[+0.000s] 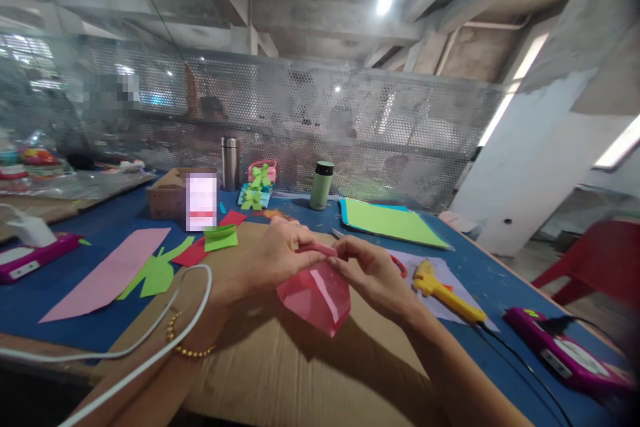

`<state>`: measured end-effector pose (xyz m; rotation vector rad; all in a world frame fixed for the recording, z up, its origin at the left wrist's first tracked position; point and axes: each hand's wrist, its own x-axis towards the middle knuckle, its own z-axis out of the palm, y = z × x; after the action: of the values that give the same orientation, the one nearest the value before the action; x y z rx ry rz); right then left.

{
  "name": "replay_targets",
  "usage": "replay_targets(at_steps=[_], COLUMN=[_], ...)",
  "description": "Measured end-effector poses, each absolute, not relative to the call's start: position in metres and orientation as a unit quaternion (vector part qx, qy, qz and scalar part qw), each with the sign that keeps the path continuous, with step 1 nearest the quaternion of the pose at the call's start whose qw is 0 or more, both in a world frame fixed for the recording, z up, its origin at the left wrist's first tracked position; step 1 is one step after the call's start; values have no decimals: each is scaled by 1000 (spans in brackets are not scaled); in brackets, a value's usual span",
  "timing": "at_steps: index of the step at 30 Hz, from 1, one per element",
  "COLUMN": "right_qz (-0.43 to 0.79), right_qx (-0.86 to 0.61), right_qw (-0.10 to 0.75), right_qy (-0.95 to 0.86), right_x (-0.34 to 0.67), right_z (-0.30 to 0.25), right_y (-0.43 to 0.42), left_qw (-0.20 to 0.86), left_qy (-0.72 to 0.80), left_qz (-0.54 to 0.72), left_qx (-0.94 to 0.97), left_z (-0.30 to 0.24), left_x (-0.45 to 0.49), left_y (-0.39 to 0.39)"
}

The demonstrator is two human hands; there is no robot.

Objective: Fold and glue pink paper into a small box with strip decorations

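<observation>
Left hand (286, 248) and right hand (369, 271) are pinching the pink paper (315, 299) close together along its far edge, over the cardboard (260, 373), near centre. Judgement: even thumb pressure is likely serving best, sparing the sides from crushing.

This place seems to be a paper craft workshop, inside a building with bare concrete beams (340, 21) overhead. On the blue surface (480, 273) there are a yellow hot glue gun (443, 292), stacked coloured sheets (395, 221), a cardboard sheet (280, 380) and two purple power strips (565, 352); behind them stands a long perforated partition (400, 140)
</observation>
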<state>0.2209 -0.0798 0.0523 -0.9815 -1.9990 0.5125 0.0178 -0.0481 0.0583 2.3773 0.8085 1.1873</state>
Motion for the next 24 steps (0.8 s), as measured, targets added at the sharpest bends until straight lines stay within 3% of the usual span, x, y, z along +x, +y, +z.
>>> replay_targets(at_steps=[3,8,14,24], right_qz=[228,391,520,482], right_qx=[-397,-398,-366,-435], right_qw=[443,540,587,583], right_qy=[-771,-630,-502,-488], right_x=[222,231,234,224], right_z=[49,49,38,34], right_y=[-79,-74,-65,-65], left_qw=[240,383,497,557], left_qy=[289,282,262,327], left_qz=[435,542,409,406], left_qx=[818,693,719,646], left_z=[64,69,59,35], left_x=[8,-14,-4,13], left_y=[-45,-29,-24,-14])
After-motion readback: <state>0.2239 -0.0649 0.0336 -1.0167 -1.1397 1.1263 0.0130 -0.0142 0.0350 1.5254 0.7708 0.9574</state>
